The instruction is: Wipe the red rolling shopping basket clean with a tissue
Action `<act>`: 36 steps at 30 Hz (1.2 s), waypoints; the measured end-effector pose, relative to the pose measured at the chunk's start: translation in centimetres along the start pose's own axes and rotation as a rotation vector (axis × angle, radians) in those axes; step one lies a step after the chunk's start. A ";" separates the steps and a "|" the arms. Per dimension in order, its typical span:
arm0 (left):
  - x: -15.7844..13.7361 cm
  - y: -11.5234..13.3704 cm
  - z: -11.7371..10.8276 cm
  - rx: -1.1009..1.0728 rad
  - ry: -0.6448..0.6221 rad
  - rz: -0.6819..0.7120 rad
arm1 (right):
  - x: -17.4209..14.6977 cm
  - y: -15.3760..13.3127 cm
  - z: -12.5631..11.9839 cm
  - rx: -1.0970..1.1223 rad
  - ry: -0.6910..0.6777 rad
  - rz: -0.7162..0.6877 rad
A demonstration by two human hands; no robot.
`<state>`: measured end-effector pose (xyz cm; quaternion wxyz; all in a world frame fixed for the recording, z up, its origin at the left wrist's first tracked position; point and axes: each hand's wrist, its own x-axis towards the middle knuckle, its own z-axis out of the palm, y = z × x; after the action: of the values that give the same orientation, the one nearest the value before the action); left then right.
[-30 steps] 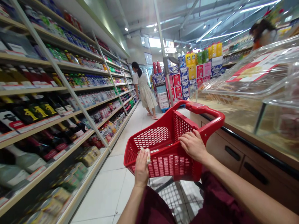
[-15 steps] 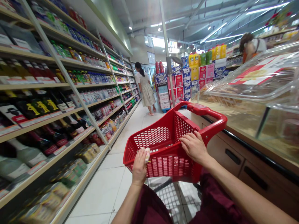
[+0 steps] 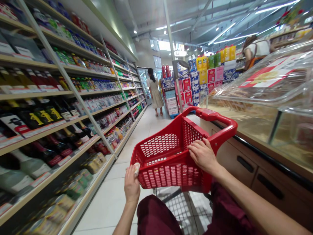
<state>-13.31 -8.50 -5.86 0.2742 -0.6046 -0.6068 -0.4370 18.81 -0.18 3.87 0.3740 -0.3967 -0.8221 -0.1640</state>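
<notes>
While your left hand clasps a crumpled white wad against the perforated red plastic cart, your right hand curls closed over the smooth rim.

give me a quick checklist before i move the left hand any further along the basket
1. White wad in left hand: ok, at the far-end corner.
2. Right hand on red basket: ok, on the near rim by the handle.
3. Grip firm enough to steady it: cannot tell.
4. Rim clean under the wad: cannot tell, covered.
5. Person ahead apart from the basket: ok, farther down the aisle.
</notes>
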 end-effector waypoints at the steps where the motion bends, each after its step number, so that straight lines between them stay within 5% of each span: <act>1: -0.1 -0.1 -0.1 0.007 0.010 -0.019 | 0.0 0.0 0.0 -0.001 0.005 0.009; 7: 1.0 3.6 1.7 -0.138 -0.167 0.193 | 0.0 0.2 -0.1 -0.011 -0.012 0.001; 13: -0.4 -0.7 -0.2 0.007 0.029 -0.100 | 0.0 -0.1 0.0 0.002 -0.013 0.021; 19: 0.9 3.1 1.5 -0.132 -0.140 0.167 | 0.1 0.0 -0.1 0.001 -0.026 0.009; 25: 0.6 1.6 0.7 -0.033 0.010 0.009 | 0.1 -0.1 -0.3 -0.008 -0.020 0.014; 30: 1.2 5.0 2.2 -0.121 -0.178 0.190 | 0.1 0.0 -0.3 -0.017 -0.048 0.009; 36: 0.3 1.2 0.6 0.012 0.030 -0.101 | 0.1 -0.1 -0.6 -0.017 -0.049 0.009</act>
<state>-12.05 -8.01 -5.66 0.2645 -0.5651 -0.6349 -0.4556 18.93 -0.51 4.35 0.3511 -0.4077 -0.8277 -0.1596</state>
